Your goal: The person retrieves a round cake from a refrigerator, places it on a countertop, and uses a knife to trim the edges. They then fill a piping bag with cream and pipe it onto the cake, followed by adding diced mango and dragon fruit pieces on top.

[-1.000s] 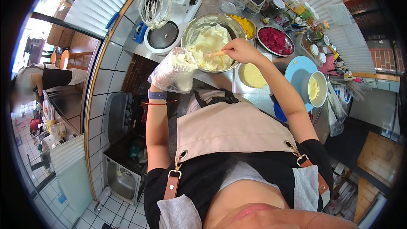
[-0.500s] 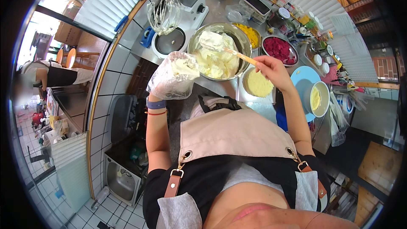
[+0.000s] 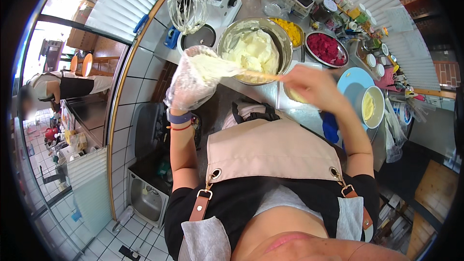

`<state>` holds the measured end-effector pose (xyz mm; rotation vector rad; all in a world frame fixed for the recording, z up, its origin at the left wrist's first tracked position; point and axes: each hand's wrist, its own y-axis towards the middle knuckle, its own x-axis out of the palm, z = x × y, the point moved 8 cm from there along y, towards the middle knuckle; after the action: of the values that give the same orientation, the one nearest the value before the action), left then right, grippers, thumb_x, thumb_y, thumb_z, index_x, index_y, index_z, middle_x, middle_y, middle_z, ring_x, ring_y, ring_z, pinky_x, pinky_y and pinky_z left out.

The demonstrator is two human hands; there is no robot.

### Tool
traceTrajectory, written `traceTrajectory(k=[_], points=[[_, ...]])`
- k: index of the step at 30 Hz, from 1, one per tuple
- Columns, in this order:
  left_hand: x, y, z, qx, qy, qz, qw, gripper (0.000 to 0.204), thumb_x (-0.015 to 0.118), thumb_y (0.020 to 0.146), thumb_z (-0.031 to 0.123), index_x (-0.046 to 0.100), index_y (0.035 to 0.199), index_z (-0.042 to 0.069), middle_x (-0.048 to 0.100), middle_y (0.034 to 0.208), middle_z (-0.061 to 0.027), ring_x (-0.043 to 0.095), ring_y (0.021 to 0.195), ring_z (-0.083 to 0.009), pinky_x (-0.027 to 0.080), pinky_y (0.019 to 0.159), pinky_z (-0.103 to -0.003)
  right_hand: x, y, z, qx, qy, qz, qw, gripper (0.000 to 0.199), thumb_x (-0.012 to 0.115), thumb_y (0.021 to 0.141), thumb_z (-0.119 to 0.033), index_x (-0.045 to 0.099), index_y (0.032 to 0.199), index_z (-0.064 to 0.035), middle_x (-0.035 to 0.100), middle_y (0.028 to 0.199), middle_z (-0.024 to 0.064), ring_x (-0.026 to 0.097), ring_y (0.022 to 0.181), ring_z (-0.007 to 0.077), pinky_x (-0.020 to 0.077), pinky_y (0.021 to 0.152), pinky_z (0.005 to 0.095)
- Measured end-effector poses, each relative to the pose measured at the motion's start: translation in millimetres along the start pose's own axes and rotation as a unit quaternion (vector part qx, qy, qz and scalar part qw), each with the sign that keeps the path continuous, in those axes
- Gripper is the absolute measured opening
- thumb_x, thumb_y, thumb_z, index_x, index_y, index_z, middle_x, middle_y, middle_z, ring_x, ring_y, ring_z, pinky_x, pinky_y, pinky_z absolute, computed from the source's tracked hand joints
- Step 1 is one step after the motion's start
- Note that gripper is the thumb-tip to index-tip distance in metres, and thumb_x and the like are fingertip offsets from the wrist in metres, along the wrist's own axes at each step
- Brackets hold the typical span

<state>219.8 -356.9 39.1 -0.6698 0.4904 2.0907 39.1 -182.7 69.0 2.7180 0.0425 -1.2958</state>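
Observation:
My left hand (image 3: 185,97) is wrapped in a clear plastic piping bag (image 3: 193,75), folded open over it, and grips the bag with its mouth turned toward the bowl. Pale cream lies at the bag's opening. In my right hand (image 3: 310,86), slightly blurred, is the wooden handle of a spatula (image 3: 263,75). Its cream-covered head reaches to the bag's mouth, so the blade itself is hidden. Just beyond stands a large steel mixing bowl (image 3: 286,43) with whipped cream (image 3: 255,50) heaped inside. A round cake layer (image 3: 293,95) sits partly hidden under my right hand.
At the back left is a stand mixer (image 3: 226,5) with a cream-smeared whisk (image 3: 187,12). Behind the bowl are yellow fruit pieces (image 3: 290,31) and a dish of magenta pieces (image 3: 326,49). A cake tin (image 3: 379,108) and blue turntable (image 3: 352,78) stand right. Another person (image 3: 72,87) works far left.
My right hand has drawn the spatula out of the bowl, down and leftward, bringing its cream-laden head to the bag's mouth. The bag has tilted a little more upright.

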Motion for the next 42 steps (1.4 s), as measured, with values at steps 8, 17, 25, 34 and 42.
traceTrajectory(k=[8,17,25,34,42], points=[[-8,-63,-89,-0.089,-0.430,0.126,0.889,0.052,0.070,0.083,0.013,0.047,0.128,0.002,0.059,0.121,-0.0077,0.057,0.110,-0.0162,0.044,0.099,-0.030,-4,29,39,0.027,-0.211,-0.105,0.972,0.010,0.059,0.085,-0.018,0.067,0.090,-0.0136,0.066,0.081,0.0076,0.066,0.082,0.0303,0.0504,0.064,0.0424],[-17,-81,-67,-0.058,-0.198,0.166,0.964,0.061,0.080,0.077,0.022,0.050,0.125,-0.002,0.060,0.119,-0.0128,0.060,0.107,-0.0197,0.050,0.094,-0.032,29,69,83,0.123,-0.300,-0.093,0.941,0.012,0.056,0.082,-0.018,0.067,0.082,-0.0136,0.067,0.074,0.0113,0.067,0.074,0.0340,0.0508,0.058,0.0465],[-6,-88,-81,-0.072,-0.483,0.226,0.843,0.066,0.082,0.074,0.025,0.050,0.125,-0.002,0.060,0.119,-0.0136,0.060,0.107,-0.0224,0.050,0.093,-0.035,61,72,54,0.098,-0.272,-0.091,0.953,0.011,0.059,0.080,-0.018,0.069,0.083,-0.0128,0.067,0.073,0.0125,0.067,0.070,0.0328,0.0511,0.058,0.0464],[0,-83,-91,-0.042,-0.577,0.197,0.791,0.046,0.069,0.084,0.007,0.048,0.124,0.000,0.061,0.115,-0.0123,0.061,0.106,-0.0220,0.051,0.095,-0.037,21,78,18,0.123,-0.209,-0.057,0.968,0.013,0.058,0.081,-0.015,0.071,0.082,-0.0133,0.069,0.076,0.0124,0.068,0.075,0.0334,0.0517,0.058,0.0450],[43,-52,-67,-0.043,-0.430,0.024,0.901,0.032,0.054,0.086,0.001,0.052,0.118,0.002,0.062,0.110,-0.0078,0.061,0.103,-0.0176,0.048,0.093,-0.030,81,138,63,-0.008,-0.366,-0.078,0.927,0.011,0.061,0.076,-0.011,0.071,0.072,-0.0081,0.069,0.076,0.0147,0.070,0.073,0.0319,0.0537,0.058,0.0427]])
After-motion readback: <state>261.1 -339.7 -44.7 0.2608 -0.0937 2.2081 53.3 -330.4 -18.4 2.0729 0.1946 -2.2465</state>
